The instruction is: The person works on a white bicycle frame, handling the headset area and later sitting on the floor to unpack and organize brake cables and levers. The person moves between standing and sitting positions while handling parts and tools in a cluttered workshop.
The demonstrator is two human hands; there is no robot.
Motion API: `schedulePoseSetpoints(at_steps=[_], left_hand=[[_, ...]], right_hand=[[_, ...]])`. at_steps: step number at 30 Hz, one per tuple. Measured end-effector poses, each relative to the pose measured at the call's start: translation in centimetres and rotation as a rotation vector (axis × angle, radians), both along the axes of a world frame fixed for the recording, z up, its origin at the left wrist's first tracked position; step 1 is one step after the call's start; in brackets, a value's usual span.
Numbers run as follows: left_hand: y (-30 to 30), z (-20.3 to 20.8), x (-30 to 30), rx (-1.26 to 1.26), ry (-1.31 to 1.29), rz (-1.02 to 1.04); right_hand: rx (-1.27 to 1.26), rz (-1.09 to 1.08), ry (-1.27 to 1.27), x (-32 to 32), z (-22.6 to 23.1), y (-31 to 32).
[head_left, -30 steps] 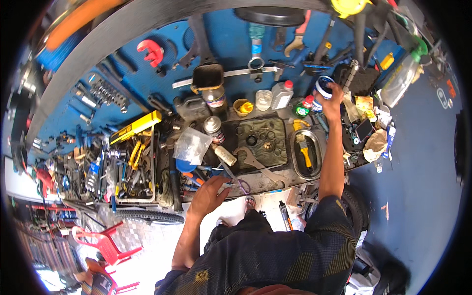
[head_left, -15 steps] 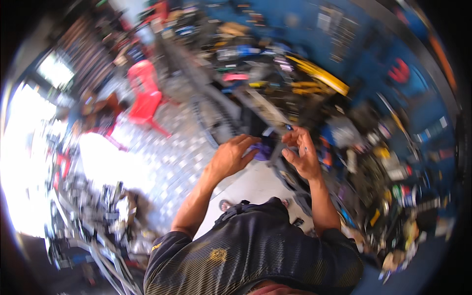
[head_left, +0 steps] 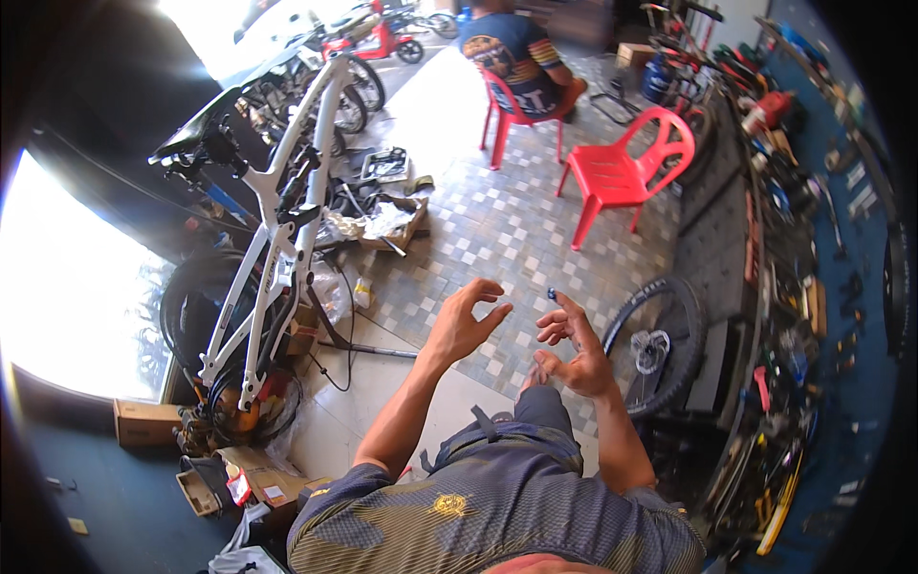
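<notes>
My left hand (head_left: 468,323) is held in mid-air over the tiled floor, fingers curved and thumb apart, with nothing in it. Level with it, a short gap away, is my right hand (head_left: 576,352), its index finger stretched out and the other fingers loosely bent. On that fingertip sits a small dark blue blob (head_left: 552,294); whether it is grease or a solid bit I cannot tell. Off to the left stands a white bicycle frame (head_left: 271,251) with a black saddle, held upright on a stand. Neither hand touches it.
A bicycle wheel (head_left: 660,397) leans by the dark workbench (head_left: 712,258) on my right. Ahead are a red plastic chair (head_left: 607,172) and a seated person (head_left: 516,57). Boxes, including a cardboard box (head_left: 145,423), lie around the frame. Tools hang along the blue wall (head_left: 865,402).
My view has swung left, away from the cluttered bench, and the white frame has come into sight. Both hands stay raised and apart. The purple thing near my left hand is out of sight.
</notes>
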State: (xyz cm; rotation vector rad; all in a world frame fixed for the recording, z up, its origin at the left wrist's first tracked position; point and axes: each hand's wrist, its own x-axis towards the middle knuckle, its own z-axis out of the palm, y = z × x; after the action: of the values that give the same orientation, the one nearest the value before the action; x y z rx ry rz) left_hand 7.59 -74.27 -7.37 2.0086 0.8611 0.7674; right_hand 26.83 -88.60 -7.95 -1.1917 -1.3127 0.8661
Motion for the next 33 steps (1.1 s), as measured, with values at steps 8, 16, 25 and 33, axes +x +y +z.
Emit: schedulePoseSetpoints(at_steps=[8,16,25,33], left_hand=[[16.8,1.0,1.8,0.065,0.014,0.274],[32.1,5.3,2.1,0.169,0.061,0.513],[47.5,6.6,-3.4,0.304,0.05,0.725],[61.8,8.7,-7.7,0.372,-0.016,0.822]], right_hand=[[0.008,0.242,0.208,4.5,-2.5,22.9],[-0.094,0.407,0.506,6.8,-3.6,45.4],[-0.142,0.45,0.54,1.6,-6.6,66.7],[-0.204,0.438,0.512,-2.7,-10.1,80.0]])
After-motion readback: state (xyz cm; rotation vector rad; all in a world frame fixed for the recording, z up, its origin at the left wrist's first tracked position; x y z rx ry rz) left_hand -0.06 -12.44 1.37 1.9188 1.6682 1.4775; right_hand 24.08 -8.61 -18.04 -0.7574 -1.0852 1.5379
